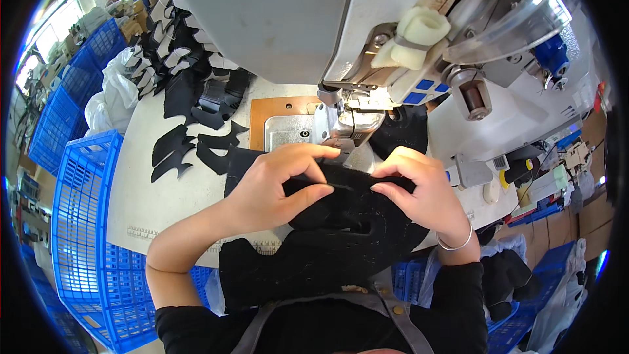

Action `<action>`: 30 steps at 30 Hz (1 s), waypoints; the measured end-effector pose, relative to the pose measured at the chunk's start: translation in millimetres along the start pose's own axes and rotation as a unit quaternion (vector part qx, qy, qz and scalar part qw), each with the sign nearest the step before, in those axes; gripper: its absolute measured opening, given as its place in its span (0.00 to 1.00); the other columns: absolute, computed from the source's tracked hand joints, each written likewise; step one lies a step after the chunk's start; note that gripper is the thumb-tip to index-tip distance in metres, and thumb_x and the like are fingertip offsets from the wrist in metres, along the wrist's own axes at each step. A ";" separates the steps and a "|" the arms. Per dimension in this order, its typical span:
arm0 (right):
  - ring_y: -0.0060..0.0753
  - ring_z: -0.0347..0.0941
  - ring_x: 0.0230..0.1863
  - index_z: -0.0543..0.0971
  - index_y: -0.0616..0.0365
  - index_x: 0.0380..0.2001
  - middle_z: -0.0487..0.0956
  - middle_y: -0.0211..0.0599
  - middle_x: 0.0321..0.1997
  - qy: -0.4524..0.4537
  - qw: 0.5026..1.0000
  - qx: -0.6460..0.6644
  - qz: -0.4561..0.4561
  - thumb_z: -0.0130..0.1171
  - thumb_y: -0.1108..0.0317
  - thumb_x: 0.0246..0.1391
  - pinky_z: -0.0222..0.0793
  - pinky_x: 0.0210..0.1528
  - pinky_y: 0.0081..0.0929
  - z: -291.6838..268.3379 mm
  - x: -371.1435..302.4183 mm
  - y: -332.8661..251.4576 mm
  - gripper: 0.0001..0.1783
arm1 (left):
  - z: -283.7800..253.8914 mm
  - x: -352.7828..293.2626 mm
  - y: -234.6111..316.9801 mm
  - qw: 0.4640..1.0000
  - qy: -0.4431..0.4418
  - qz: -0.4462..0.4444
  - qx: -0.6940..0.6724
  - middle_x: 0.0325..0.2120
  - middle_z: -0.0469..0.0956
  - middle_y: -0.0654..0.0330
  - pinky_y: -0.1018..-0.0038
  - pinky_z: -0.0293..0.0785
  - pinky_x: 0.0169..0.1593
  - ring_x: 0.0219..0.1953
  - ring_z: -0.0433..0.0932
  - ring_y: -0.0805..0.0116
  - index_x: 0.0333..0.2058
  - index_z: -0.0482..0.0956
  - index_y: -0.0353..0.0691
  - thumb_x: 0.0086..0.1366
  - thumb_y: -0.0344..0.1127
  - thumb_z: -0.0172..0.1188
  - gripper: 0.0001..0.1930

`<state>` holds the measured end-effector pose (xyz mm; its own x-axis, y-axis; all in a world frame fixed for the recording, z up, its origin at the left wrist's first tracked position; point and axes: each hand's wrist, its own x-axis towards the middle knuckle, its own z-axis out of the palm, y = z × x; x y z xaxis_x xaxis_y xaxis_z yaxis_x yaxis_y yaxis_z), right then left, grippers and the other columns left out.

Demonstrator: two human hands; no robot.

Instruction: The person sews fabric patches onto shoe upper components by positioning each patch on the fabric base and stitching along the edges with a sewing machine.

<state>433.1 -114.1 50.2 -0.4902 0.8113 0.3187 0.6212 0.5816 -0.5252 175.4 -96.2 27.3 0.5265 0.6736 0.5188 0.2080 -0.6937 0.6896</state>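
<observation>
A large black fabric piece (314,259) with curved cut-outs is draped over the table's front edge and down toward my lap. My left hand (282,180) grips its upper edge between thumb and fingers, with the index finger stretched toward the machine. Across from it, my right hand (416,190) pinches the same edge between thumb and fingertips. A silver ring bracelet (457,238) circles my right wrist. Just beyond my fingers stands the sewing machine's metal head (350,124). Its needle area is partly hidden by the machine parts.
Small black cut pieces (172,152) lie on the white table (134,206) at left, with a heap of black-and-white pieces (167,42) behind. A blue crate (82,236) stands at the left edge. A thread bobbin (473,95) and a yellow-black thread cone (515,174) are at right.
</observation>
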 end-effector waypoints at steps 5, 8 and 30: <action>0.32 0.78 0.28 0.77 0.63 0.33 0.79 0.37 0.28 0.065 0.989 0.126 -0.045 0.65 0.74 0.50 0.70 0.32 0.25 -9.6 16.4 -24.1 0.08 | -5.4 7.9 12.7 0.993 0.097 -0.067 0.010 0.26 0.80 0.62 0.77 0.72 0.32 0.26 0.78 0.65 0.31 0.78 0.36 0.55 0.28 0.68 0.07; 0.21 0.74 0.25 0.77 0.64 0.33 0.78 0.36 0.25 0.064 0.971 0.229 -0.016 0.65 0.75 0.51 0.68 0.30 0.22 -3.4 20.2 -18.6 0.08 | -14.4 17.4 11.1 0.994 0.082 0.051 0.053 0.25 0.78 0.60 0.77 0.70 0.31 0.25 0.75 0.68 0.37 0.82 0.38 0.55 0.28 0.68 0.10; 0.17 0.71 0.36 0.74 0.64 0.42 0.78 0.30 0.36 0.120 0.905 0.389 0.124 0.67 0.73 0.49 0.69 0.43 0.19 7.5 48.9 17.5 0.18 | -56.9 77.4 -43.9 0.998 -0.019 -0.061 -0.006 0.29 0.82 0.61 0.74 0.74 0.39 0.32 0.79 0.70 0.35 0.82 0.36 0.54 0.39 0.71 0.14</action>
<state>415.3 -64.7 50.6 -0.1892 0.9553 0.2274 0.0297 0.2370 -0.9711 160.1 0.9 66.0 0.5292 0.7422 0.4111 0.2619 -0.6038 0.7529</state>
